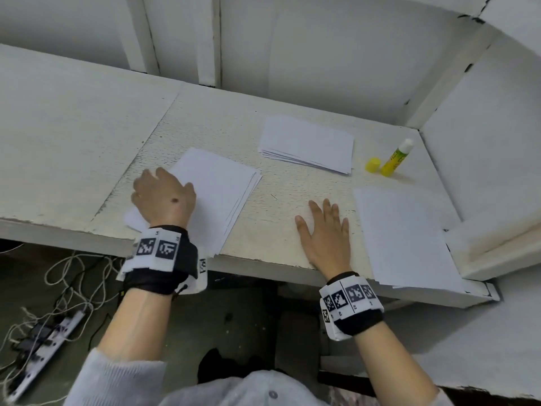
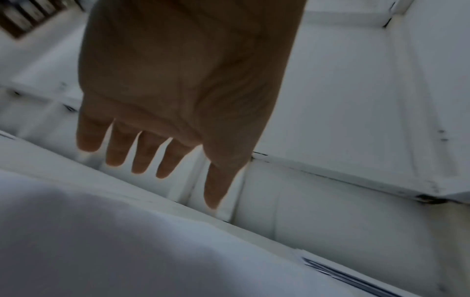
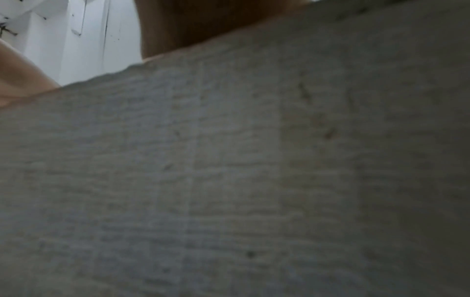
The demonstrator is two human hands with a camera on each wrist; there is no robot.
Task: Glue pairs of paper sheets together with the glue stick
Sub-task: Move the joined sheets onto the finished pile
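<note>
My left hand point(image 1: 159, 189) hovers over the near-left corner of a stack of white sheets point(image 1: 218, 194) at the table's left. In the left wrist view the left hand point(image 2: 175, 156) has straight, spread fingers with nothing in them, just above the white paper point(image 2: 101, 241). Flat on the bare table lies my right hand point(image 1: 325, 227), fingers spread, between that stack and a single sheet point(image 1: 405, 238) on the right. A second stack point(image 1: 307, 143) lies farther back. The yellow glue stick point(image 1: 398, 156) stands uncapped at the back right, its yellow cap point(image 1: 373, 164) beside it.
The white table point(image 1: 278, 194) ends in a front edge near my wrists. White walls close in behind and on the right, with a raised ledge point(image 1: 491, 247) at the right. Cables and a power strip point(image 1: 44, 341) lie on the floor. The right wrist view shows mostly table surface point(image 3: 229, 180).
</note>
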